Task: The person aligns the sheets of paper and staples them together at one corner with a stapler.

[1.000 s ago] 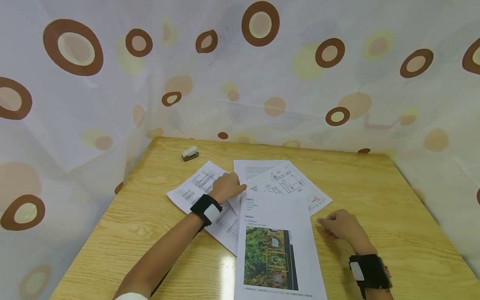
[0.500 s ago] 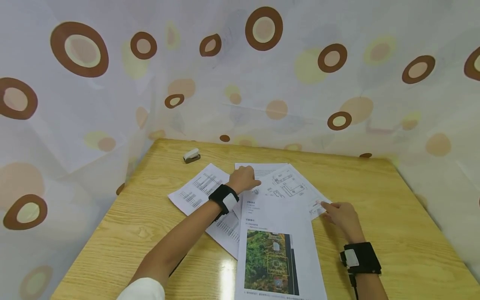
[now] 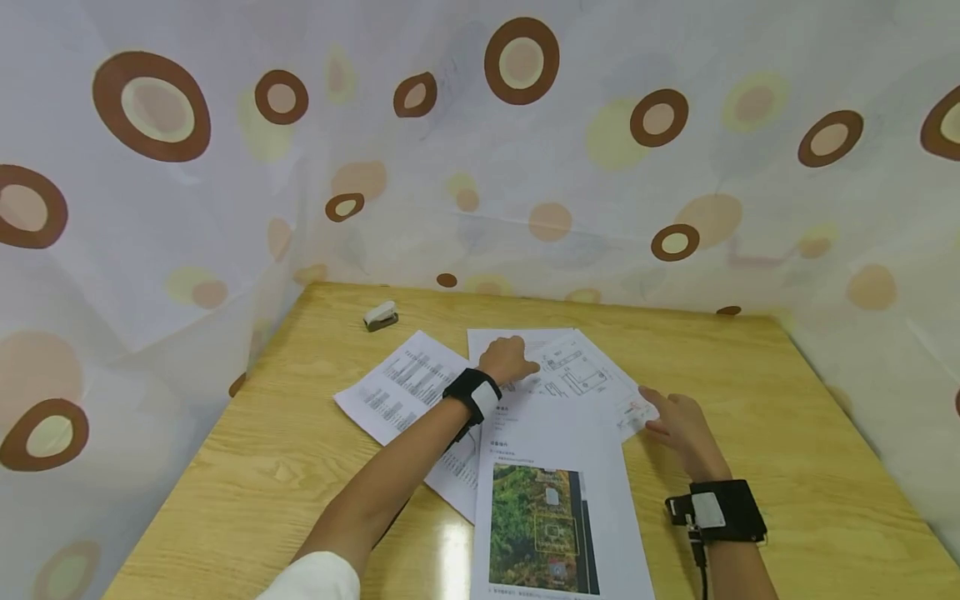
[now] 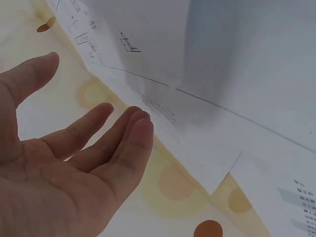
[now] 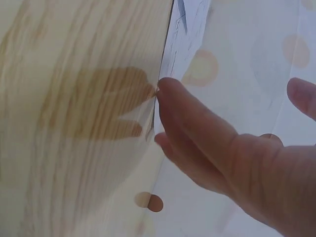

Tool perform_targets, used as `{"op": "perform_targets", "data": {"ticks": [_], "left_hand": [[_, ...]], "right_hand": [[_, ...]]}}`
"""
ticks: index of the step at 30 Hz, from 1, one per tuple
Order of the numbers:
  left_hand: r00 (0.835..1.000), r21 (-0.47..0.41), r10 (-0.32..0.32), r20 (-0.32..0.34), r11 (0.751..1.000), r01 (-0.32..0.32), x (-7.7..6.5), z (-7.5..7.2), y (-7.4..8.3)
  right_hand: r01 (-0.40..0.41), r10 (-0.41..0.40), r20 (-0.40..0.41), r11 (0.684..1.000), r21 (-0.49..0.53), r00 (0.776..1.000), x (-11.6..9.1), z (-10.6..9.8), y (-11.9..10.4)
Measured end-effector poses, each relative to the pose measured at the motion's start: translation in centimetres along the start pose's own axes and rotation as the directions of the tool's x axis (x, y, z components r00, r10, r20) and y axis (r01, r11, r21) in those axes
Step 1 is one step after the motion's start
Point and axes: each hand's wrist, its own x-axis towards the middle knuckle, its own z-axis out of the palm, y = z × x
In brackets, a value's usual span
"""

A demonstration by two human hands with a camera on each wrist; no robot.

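Note:
Several printed sheets overlap on the table. A sheet with line drawings lies at the right, partly under a sheet with a colour photo in front. At the left is a text sheet, and another white sheet shows at the back. My left hand is over the drawing and back sheets; in the left wrist view its fingers are loosely bent and grip nothing. My right hand meets the drawing sheet's right edge. There, in the right wrist view, its fingers are nearly straight, with the thumb apart.
A small white and grey stapler stands at the back left of the wooden table. Patterned cloth hangs behind the table and along its sides. A cable hangs from the right wrist band.
My left hand has moved to the right across the sheets. The right hand has gone forward from the bare wood to the drawing sheet's edge. The stapler has not moved.

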Motion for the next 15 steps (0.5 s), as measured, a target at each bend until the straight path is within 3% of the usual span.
{"op": "perform_targets", "data": {"ticks": [7, 15], "left_hand": [[0.999, -0.014, -0.015, 0.045, 1.0, 0.016, 1.0, 0.6, -0.2], [0.998, -0.065, 0.057, 0.026, 0.996, -0.055, 2.2, 0.8, -0.9]], "right_hand": [[0.019, -0.01, -0.09, 0.994, 0.109, 0.996, 0.2, 0.6, -0.3], [0.042, -0.031, -0.141, 0.997, 0.071, 0.989, 0.3, 1.0, -0.4]]}}
